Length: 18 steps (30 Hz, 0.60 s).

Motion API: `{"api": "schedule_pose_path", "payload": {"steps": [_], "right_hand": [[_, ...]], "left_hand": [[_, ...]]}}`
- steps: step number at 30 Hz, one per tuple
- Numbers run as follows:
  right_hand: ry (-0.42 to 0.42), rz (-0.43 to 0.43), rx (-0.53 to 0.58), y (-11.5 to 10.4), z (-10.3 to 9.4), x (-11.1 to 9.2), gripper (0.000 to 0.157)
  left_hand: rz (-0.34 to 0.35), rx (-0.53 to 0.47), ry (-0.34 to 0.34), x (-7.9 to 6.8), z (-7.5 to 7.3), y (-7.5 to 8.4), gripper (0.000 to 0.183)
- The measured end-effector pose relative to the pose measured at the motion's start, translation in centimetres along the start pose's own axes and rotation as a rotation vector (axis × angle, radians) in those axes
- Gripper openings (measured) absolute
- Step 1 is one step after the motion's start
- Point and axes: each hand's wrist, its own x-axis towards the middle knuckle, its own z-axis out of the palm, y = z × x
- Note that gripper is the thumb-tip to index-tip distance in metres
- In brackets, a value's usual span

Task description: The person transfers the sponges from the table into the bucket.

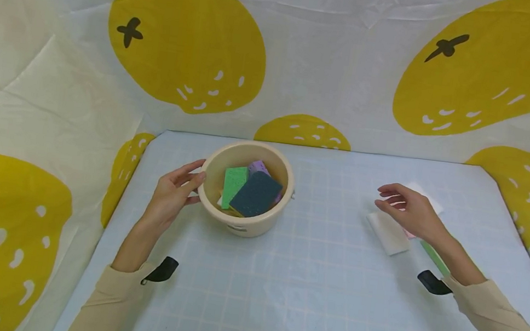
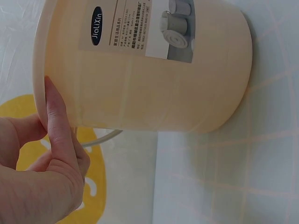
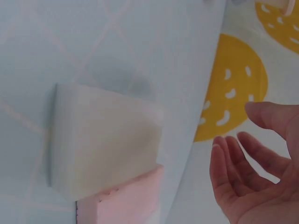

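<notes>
- Left hand (image 1: 169,198): fingers bent at the bucket's rim, pinching it on the person's left side.
- Bucket (image 1: 265,225): cream, upright on the desk (image 1: 310,281), left of middle and toward the far edge. Left wrist view shows a printed label (image 2: 140,28) on its wall and part of a thin handle (image 2: 105,138).
- In the bucket: green sponge (image 1: 234,184) on the left, purple sponge (image 1: 258,167) at the back, dark scouring sponge (image 1: 256,195) in front, partly covering the others. A bit of something pale shows below the green one; can't tell what.
- Right hand (image 1: 413,211): fingers loosely curved, thumb apart from them, nothing held. It hovers above the sponges on the desk's right side.
- Near that hand: white sponge (image 1: 387,233) lying on the desk; pink sponge (image 1: 409,234) touching it, mostly hidden by the hand in the head view. Second white piece (image 1: 427,196) behind, green strip (image 1: 434,258) under the forearm, both partly covered.
- Desk cover: pale blue with a light grid.
- Backdrop (image 1: 333,58): white sheet, big yellow fruit print.
- Both sleeves beige; black wrist device (image 1: 163,270) at the left cuff, a similar one at the right.
</notes>
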Motion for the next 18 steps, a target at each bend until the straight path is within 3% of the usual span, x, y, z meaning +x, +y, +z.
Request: {"api": "schedule_pose_path", "payload": {"steps": [18], "right_hand": [[0.056,0.017,-0.039,3.3,1.5,-2.6,0.040]], "left_hand": [[0.002,-0.017,-0.008,0.2,-0.1,-0.2,0.053]]}}
